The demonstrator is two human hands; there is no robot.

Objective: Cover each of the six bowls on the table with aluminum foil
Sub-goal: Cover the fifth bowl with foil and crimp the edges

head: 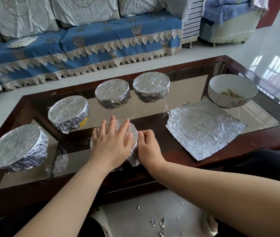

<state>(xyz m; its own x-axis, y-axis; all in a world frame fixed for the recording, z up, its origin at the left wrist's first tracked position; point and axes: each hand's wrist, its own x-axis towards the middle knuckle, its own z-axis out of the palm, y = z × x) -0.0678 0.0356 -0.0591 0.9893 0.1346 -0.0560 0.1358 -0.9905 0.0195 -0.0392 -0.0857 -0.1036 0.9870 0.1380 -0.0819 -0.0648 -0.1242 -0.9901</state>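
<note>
The foil-covered bowl [118, 142] being worked on sits near the front edge of the glass-topped table [238, 65], about midway along it. The left hand [113, 142] lies flat on top of its foil, fingers straight and spread, pressing the sheet down. The right hand [148, 145] is at the bowl's right side, fingers curled and pinching the foil against the rim. Four more wrapped bowls stand in an arc behind and to the left: one [17, 147] at the front left corner, a second [68, 112] farther in with a bit of yellow showing under its foil, a third [112, 93] toward the middle of the back edge, and a fourth [151, 86] just beside it on the right. Toward the back right corner stands an uncovered white bowl [232, 90] with some pale food in the bottom. In front of that bowl, a loose sheet of foil [204, 129] lies flat and crinkled near the front edge, bearing a round imprint. Small foil scraps [153, 222] lie on the floor below the table. A sofa with a blue lace-trimmed cover [84, 47] runs beyond the back edge.
</note>
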